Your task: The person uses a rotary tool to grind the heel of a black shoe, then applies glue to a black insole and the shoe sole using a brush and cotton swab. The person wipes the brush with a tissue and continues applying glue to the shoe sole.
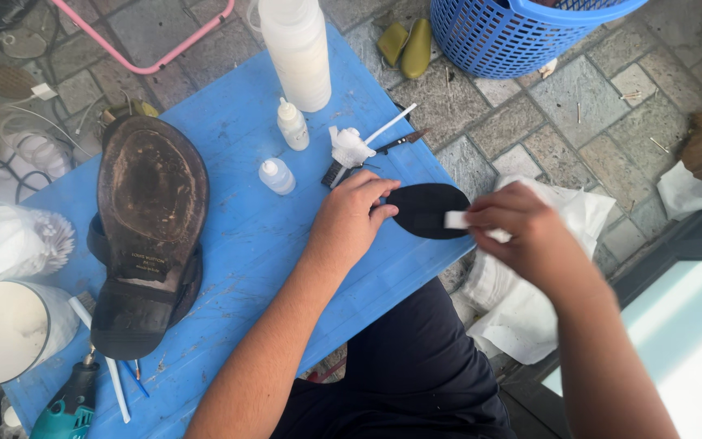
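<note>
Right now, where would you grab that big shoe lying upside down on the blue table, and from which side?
Grip the shoe around its narrow waist, just ahead of the heel, coming down from above with fingers over both edges. It lies sole up on the blue table, so the sole is broad and flat while the waist is the slimmest part. Its right side is open; cups crowd the left.

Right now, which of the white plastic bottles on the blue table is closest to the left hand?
The small squat white plastic bottle, just beyond the left hand; the small dropper bottle and tall bottle stand farther back.
</note>
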